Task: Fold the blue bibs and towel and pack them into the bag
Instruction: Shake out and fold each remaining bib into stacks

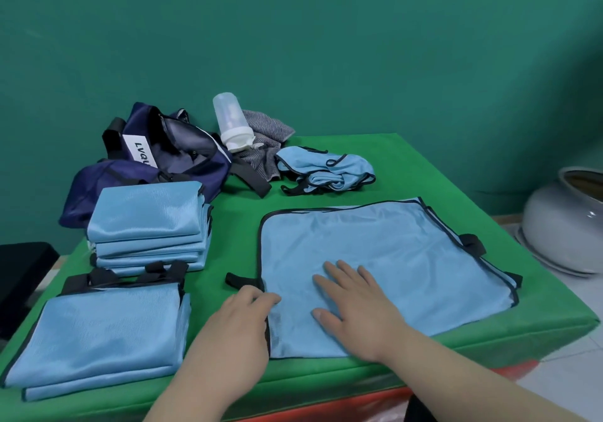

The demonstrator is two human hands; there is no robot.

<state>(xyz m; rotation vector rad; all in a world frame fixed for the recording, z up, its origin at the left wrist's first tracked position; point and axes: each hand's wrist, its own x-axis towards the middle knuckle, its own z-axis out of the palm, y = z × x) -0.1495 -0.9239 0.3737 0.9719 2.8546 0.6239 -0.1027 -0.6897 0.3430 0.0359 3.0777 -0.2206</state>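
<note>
Over the person's shoulder now: the green counter (243, 245) has one flat bib (408, 258) spread across its near right part. The bib's near edge runs just inside the counter's front edge, and its right corner sits close to the right edge. A bare green strip separates it from the piles on the left, and another lies between it and the crumpled bibs (326, 167) further back.

The right hand (352, 304) lies flat on the cloth with its fingers spread and its grip released. The left hand (241, 320) is at the bib's left edge, where its grip is pinching the black trim beside a strap loop.

The navy bag (182, 157) slumps at the far left with its mouth gaping. The inside is dark, so I can't tell what is in it. A clear bottle (230, 121) stands upside down on the grey striped towel (270, 128) just beside the bag.

There is a folded stack (146, 219) at mid left and a second folded pile (98, 333) at the near left corner. The flat bib's long axis runs left to right, slightly skewed, with black strap loops at both ends.

A white pot (564, 226) sits off the counter on the right.
</note>
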